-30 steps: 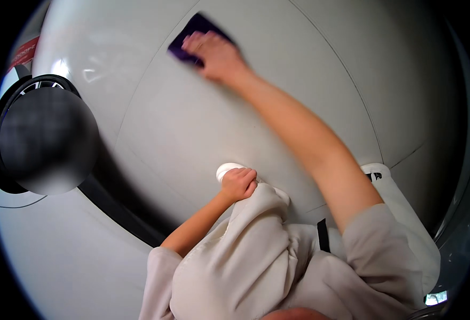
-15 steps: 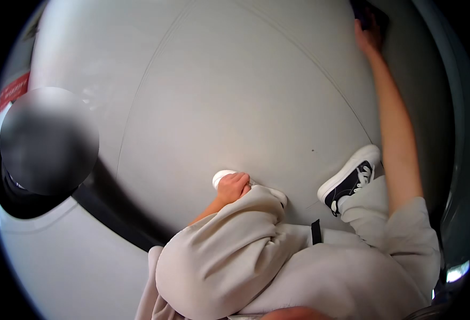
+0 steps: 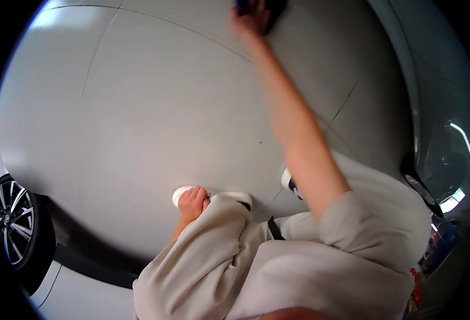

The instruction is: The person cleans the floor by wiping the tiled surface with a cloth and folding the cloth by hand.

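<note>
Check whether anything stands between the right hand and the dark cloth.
Nothing visible does: the right hand is right at the dark cloth, at the picture's top edge. The left hand is well away, by the knee. What lies beyond the top edge can't be seen.

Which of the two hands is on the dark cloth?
The right hand, stretched out to the top of the view, is on the cloth; the left hand rests at the knee.
</note>
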Action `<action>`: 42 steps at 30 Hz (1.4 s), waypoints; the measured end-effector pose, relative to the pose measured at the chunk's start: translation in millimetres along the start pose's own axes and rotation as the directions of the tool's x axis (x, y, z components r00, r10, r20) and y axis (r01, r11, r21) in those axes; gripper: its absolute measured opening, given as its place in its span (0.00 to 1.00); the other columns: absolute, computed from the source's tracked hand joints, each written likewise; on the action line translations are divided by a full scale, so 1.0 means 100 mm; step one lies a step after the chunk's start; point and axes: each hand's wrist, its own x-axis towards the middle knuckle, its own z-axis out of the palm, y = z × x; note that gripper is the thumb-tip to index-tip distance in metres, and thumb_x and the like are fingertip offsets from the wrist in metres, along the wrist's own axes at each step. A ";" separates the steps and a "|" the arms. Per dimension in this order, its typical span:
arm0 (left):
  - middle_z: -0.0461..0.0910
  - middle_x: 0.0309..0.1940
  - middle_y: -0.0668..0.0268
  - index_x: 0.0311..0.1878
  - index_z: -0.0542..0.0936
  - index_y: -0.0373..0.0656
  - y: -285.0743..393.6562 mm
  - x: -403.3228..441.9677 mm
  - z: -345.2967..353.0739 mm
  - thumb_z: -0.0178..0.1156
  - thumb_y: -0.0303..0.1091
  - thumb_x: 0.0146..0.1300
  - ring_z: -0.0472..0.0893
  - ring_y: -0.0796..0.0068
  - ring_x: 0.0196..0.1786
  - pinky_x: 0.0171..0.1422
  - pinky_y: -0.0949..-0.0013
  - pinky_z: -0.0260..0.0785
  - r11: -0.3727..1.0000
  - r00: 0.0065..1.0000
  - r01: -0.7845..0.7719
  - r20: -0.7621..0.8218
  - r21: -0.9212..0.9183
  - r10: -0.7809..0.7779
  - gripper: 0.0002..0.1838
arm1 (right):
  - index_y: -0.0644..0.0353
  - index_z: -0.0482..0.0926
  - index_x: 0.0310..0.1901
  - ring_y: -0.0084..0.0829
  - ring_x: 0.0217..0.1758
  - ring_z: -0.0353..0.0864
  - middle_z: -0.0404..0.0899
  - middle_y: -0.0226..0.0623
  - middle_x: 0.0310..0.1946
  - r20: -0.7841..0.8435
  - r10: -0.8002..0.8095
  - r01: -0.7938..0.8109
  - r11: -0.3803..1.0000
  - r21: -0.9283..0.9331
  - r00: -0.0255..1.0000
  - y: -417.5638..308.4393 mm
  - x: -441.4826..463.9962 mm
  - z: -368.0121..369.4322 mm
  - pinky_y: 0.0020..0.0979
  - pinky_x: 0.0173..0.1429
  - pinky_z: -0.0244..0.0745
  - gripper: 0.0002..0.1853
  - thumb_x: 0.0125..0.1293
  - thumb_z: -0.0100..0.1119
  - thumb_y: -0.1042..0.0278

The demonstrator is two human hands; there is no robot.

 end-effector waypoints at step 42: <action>0.77 0.17 0.62 0.37 0.77 0.44 0.25 -0.58 1.74 0.56 0.30 0.71 0.78 0.59 0.21 0.28 0.57 0.71 0.517 0.288 0.743 -0.495 -0.424 -0.820 0.04 | 0.56 0.54 0.83 0.45 0.90 0.37 0.40 0.44 0.87 0.368 -0.927 0.968 -0.153 -0.201 -0.070 -1.09 0.01 2.03 0.51 0.88 0.32 0.42 0.69 0.56 0.58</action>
